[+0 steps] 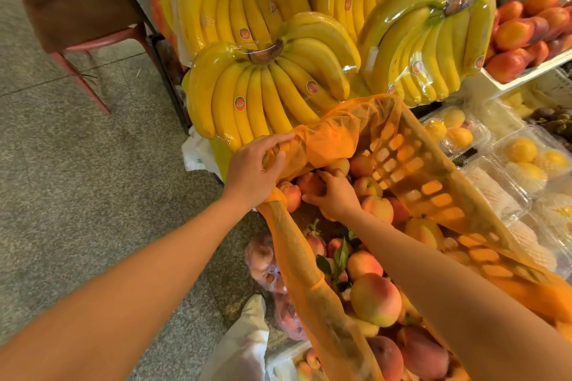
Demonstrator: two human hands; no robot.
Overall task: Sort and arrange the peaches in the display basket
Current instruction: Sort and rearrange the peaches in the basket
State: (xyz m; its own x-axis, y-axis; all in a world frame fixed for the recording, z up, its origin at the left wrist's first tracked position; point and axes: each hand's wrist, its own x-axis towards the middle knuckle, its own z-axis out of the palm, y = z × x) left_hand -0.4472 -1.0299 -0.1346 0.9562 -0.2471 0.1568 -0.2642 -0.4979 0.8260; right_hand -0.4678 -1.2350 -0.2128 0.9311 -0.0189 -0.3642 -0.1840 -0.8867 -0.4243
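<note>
Head view: left grip (253, 170) clutches the bunched orange mesh liner (328, 136) at the far corner of the basket (297, 247). Just right of it, right grip (335, 195) curls around a peach (309, 184). More peaches (376, 298) lie nearer, beneath that forearm.

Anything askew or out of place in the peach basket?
Only the orange net liner: it is bunched and twisted at the far corner of the basket, where the left hand grips it, not smooth over the rim. The right hand holds a peach.
</note>
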